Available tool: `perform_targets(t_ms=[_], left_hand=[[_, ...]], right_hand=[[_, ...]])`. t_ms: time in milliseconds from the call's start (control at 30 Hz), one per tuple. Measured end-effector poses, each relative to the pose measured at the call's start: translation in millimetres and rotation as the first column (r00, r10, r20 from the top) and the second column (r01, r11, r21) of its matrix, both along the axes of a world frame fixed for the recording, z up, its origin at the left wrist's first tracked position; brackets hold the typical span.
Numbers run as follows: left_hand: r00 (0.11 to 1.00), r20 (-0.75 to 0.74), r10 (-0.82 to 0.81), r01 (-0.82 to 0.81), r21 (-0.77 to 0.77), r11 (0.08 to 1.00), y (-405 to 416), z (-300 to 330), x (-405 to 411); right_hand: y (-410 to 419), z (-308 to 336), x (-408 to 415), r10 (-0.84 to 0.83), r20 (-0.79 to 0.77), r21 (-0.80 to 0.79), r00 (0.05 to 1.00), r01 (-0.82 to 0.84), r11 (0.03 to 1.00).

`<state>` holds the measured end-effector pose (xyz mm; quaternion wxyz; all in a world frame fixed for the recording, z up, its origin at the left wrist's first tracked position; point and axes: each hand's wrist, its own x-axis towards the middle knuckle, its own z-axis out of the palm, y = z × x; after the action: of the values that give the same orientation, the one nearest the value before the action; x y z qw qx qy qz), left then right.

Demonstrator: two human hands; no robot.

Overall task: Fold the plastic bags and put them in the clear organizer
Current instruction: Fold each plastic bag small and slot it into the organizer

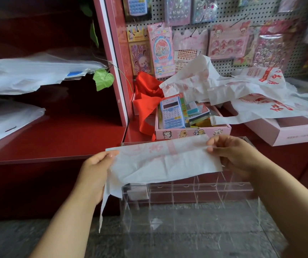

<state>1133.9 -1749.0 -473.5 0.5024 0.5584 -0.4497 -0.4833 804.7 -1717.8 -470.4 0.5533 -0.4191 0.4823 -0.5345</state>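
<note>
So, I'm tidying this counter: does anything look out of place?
Yes: crumpled white bags sprawl loosely over the pink box and a pink tray, and a red bag droops over the box's side.

A red counter carries the things. On its right part, a low pink box of calculators and small goods stands near the front edge, a red bag just left of it. A larger pink box lies toward the right end, loose white plastic bags heaped over both. White bags lie at the left end
</note>
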Motion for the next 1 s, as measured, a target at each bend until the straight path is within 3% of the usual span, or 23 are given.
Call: perform_targets(t_ms=[67, 100, 200, 367, 567, 1000], left_hand=[[0.988, -0.109, -0.106, 0.113, 0.060, 0.992, 2.2, 4.9, 1.2], [0.978, -0.107, -0.181, 0.190, 0.072, 0.979, 4.4, 7.6, 1.8], [0.939, 0.099, -0.331, 0.323, 0.085, 0.943, 6.4, 7.1, 5.5], [0.878, 0.014, -0.478, 0.465, 0.211, 0.860, 8.4, 0.2, 3.2], [0.935, 0.107, -0.338, 0.322, 0.146, 0.935, 6.6, -0.5, 0.4], [0.911, 0.239, -0.336, 0.349, -0.013, 0.937, 2.2, 4.7, 10.7]], right_hand=[[-1.7, -2.3, -1.4, -0.035, -0.030, -0.010, 0.999, 0.035, 0.999], [-2.8, -3.4, -1.8, -0.059, -0.024, -0.017, 0.998, 0.058, 0.998], [-5.4, -6.5, -1.8, -0.129, -0.005, -0.047, 0.992, 0.129, 0.991], [-10.7, -11.6, -2.9, -0.186, 0.017, -0.055, 0.982, 0.187, 0.981], [-12.2, -13.5, -2.5, -0.187, 0.009, -0.052, 0.982, 0.187, 0.981], [-12.6, -15.2, -7.7, -0.157, -0.054, -0.096, 0.986, 0.152, 0.984]])
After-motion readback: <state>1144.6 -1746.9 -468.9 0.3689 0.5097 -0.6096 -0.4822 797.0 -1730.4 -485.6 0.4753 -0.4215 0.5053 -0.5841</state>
